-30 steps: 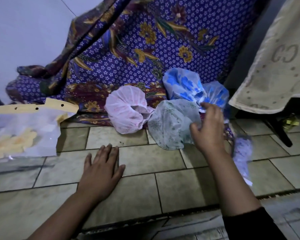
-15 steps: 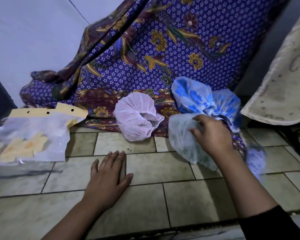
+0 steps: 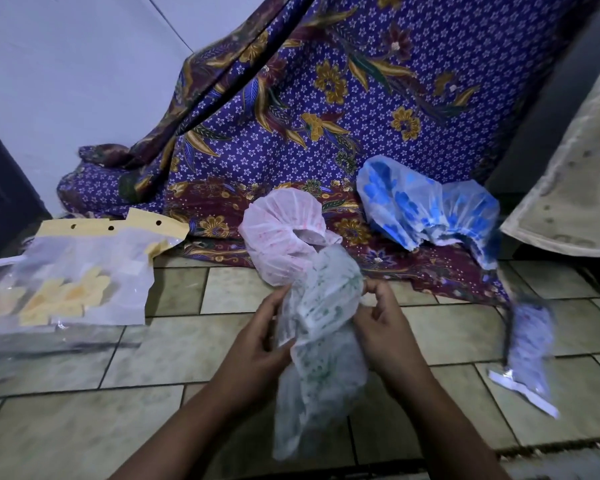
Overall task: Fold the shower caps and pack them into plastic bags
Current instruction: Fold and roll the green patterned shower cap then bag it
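- The left hand (image 3: 257,344) and right hand (image 3: 385,327) are each gripping a side of the green shower cap (image 3: 321,341).
- The cap is hanging between them over the floor (image 3: 187,358), long axis running 12 to 6 o'clock.
- The plastic bag (image 3: 84,268) is lying at 9 o'clock, nearer the left hand.

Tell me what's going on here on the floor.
A person is holding a white shower cap with green print in both hands above the tiled floor, the left hand gripping its left side and the right hand its right side. It is bunched, not yet folded. A pink-printed plastic cap and a blue-flowered plastic cap lie by the purple batik cloth, and clear plastic bags with yellow header cards lie to the left.
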